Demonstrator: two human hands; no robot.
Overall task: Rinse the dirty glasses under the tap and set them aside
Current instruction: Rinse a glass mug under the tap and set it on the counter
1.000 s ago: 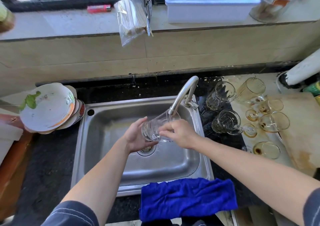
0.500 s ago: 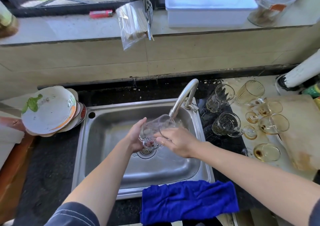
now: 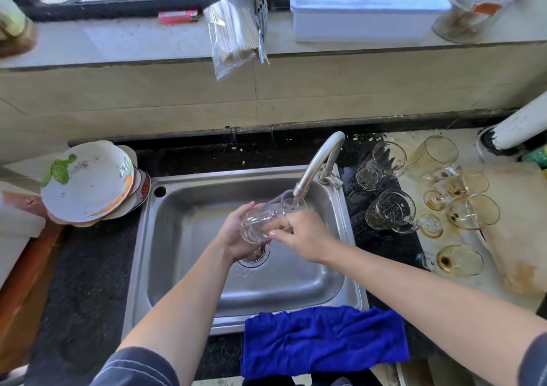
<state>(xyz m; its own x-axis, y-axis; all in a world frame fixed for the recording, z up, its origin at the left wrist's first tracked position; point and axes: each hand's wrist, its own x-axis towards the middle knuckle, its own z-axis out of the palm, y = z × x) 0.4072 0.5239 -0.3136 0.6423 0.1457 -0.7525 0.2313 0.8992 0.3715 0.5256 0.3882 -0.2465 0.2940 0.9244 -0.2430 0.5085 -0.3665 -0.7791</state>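
A stack of white ceramic plates (image 3: pixel 88 181), round and glossy with a green scrap on the top one, overhangs the black speckled stone counter (image 3: pixel 83 267) and nearly touches the left rim of the stainless steel sink (image 3: pixel 183 231). The basin is smooth and rounded at the corners, with open room on all sides of the hands. The left hand (image 3: pixel 236 234) cups the base of a clear ribbed glass (image 3: pixel 263 220), fingers curled round it, above the drain. The glass lies tilted, its long axis running from lower left to upper right, mouth up just under the spout of the curved steel tap (image 3: pixel 321 163), where water runs in. The right hand (image 3: pixel 305 237) grips the glass's near side, fingers bent against the wall below the rim. A blue fleecy cloth (image 3: pixel 322 338) drapes over the sink's front edge. Right of the tap, a crowded group of dirty glasses (image 3: pixel 390 211), some ribbed and clear, some amber-tinted and lying on their sides, fills the counter, next to a pale stained wooden board (image 3: pixel 521 223).
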